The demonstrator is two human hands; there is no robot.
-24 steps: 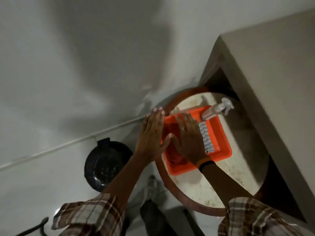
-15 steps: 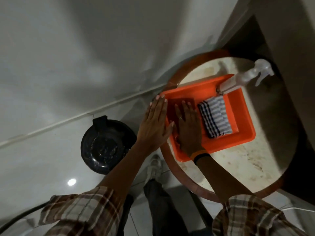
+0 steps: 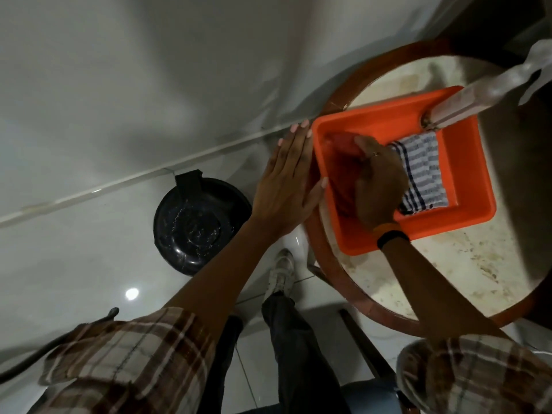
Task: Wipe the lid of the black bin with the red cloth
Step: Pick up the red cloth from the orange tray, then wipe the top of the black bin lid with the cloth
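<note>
The red cloth (image 3: 340, 156) lies bunched in the left part of the orange tray (image 3: 466, 162) on the round table. My right hand (image 3: 376, 183) is inside the tray with its fingers curled around the cloth. My left hand (image 3: 286, 180) rests flat and open against the tray's outer left wall, thumb at its rim. The black bin (image 3: 197, 225) stands on the floor to the left of the table, its round lid shut and speckled with marks.
A blue-and-white striped cloth (image 3: 421, 171) lies in the tray to the right of my right hand. A clear spray bottle (image 3: 490, 94) leans on the tray's far corner. The round table (image 3: 466, 273) has a wooden rim. My shoe (image 3: 280, 273) is on the tiled floor by the bin.
My right hand's fingers have gone from flat on the red cloth to curled around it, bunching it up. My left hand stays against the tray's side. The camera view has shifted.
</note>
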